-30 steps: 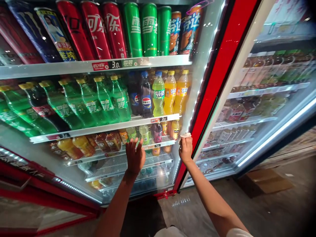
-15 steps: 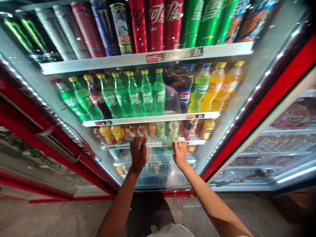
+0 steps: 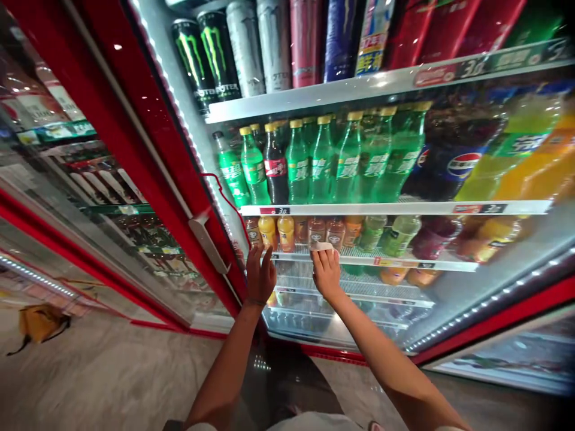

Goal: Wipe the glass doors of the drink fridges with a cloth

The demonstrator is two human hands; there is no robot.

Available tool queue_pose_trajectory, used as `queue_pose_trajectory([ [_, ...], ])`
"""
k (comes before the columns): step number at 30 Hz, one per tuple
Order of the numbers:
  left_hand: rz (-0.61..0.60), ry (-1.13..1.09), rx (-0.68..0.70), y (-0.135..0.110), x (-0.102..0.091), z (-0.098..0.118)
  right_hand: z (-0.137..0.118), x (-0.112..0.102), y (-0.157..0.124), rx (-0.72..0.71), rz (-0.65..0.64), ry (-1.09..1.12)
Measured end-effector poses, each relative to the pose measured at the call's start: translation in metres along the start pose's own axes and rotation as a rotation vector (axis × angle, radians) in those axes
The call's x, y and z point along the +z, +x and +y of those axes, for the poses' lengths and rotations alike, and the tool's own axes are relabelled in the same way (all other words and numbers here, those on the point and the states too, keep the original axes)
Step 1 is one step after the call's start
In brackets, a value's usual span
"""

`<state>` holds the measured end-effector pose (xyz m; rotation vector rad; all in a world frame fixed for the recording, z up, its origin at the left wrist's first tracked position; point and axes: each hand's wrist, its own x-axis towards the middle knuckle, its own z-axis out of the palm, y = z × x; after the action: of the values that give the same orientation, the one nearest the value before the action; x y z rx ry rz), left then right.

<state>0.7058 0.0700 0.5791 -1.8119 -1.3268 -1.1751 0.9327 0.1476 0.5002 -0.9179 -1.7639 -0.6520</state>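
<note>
My right hand pinches a small white cloth against the glass of a drinks fridge door, at the level of the lower shelves. My left hand is raised beside it with its fingers spread, at or very near the glass, holding nothing. Behind the glass, green Sprite bottles and Pepsi bottles stand above the hands. Smaller juice bottles line the shelf just above the cloth.
Monster cans stand on the top shelf. A red door frame with a grey handle runs to the left of my hands. Another glass fridge door stands beyond it. A yellow bag lies on the stone floor.
My view has swung left, bringing the Monster cans and left door frame into sight. Both hands have moved left across the glass, from the door's right edge towards its left, the cloth still in my right hand.
</note>
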Motion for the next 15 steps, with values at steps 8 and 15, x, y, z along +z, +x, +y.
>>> queue_pose_trajectory([
  [8,0.012,0.004,-0.029,-0.023,-0.044,-0.068,-0.107,0.052,0.043,-0.175,-0.114,0.065],
  [15,0.078,0.016,-0.038,-0.023,-0.069,-0.096,-0.136,0.06,0.102,-0.571,-0.217,0.193],
])
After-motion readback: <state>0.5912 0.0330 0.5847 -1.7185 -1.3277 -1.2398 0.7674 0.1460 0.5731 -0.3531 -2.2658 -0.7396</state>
